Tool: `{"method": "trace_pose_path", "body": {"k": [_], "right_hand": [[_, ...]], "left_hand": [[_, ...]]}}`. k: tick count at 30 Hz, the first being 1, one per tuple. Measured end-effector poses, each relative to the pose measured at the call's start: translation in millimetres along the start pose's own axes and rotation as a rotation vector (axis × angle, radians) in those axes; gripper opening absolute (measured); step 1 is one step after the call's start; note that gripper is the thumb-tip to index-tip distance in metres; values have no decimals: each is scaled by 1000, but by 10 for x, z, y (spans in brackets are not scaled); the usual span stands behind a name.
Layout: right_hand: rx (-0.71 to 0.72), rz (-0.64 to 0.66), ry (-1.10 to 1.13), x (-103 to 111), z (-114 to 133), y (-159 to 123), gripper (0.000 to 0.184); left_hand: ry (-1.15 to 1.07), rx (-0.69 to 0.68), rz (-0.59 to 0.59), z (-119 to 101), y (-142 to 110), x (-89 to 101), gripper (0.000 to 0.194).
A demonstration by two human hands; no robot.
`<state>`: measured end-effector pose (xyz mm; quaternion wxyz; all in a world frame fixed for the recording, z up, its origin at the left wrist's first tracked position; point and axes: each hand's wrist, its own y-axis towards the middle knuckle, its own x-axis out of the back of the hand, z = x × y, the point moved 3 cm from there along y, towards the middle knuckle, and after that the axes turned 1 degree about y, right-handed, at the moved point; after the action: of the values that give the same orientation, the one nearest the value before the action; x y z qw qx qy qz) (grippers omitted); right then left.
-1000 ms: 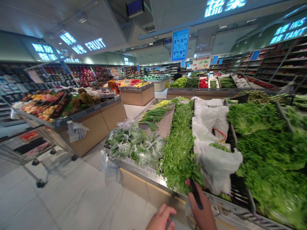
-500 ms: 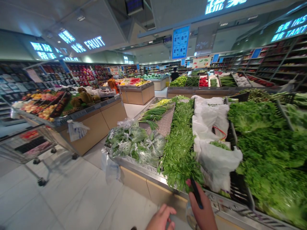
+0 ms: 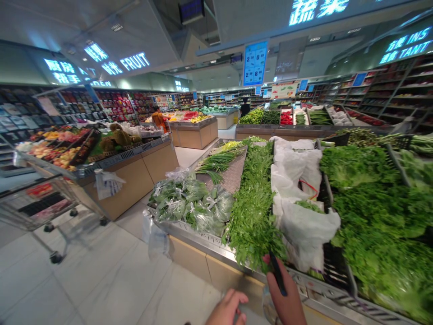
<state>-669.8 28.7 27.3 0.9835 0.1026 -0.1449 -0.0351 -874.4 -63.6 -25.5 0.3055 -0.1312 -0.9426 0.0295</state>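
My right hand [image 3: 287, 291] is closed round a slim black object [image 3: 278, 273], held edge-on at the front of the counter; its kind cannot be made out. The tip of that object is against or just in front of a long heap of leafy greens [image 3: 255, 207]. To the left and lower, my left hand [image 3: 228, 309] hangs in front of the counter with fingers loosely bent, thumb apart, and nothing in it. A clear plastic bag [image 3: 269, 304] shows partly behind my right hand. White sheeting [image 3: 297, 189] covers the produce right of the greens.
Bagged greens [image 3: 192, 203] and spring onions [image 3: 221, 160] lie left on the same counter, frilly lettuce [image 3: 379, 216] right. A metal edge [image 3: 216, 246] runs along its front. A shopping cart [image 3: 40, 203] stands on the left by a fruit stand [image 3: 131, 174]. Two people are farther back.
Both hands keep their place and grip. Only the camera view has shifted very slightly.
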Motion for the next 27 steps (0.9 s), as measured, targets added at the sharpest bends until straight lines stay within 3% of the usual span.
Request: {"method": "trace_pose_path", "body": {"k": [4, 9, 16, 22, 27], "right_hand": [[2, 52, -18, 6, 102, -3, 34], [10, 7, -27, 8, 147, -14, 34], [12, 88, 4, -13, 211, -18, 26], [-25, 89, 37, 15, 36, -17, 23], [3, 150, 89, -52, -33, -32, 36]], "left_hand": [[7, -18, 1, 0, -5, 3, 52], [-2, -35, -6, 41, -13, -14, 52], [3, -20, -1, 103, -18, -50, 53], [8, -32, 28, 154, 20, -93, 53], [6, -50, 44, 163, 42, -129, 47]]}}
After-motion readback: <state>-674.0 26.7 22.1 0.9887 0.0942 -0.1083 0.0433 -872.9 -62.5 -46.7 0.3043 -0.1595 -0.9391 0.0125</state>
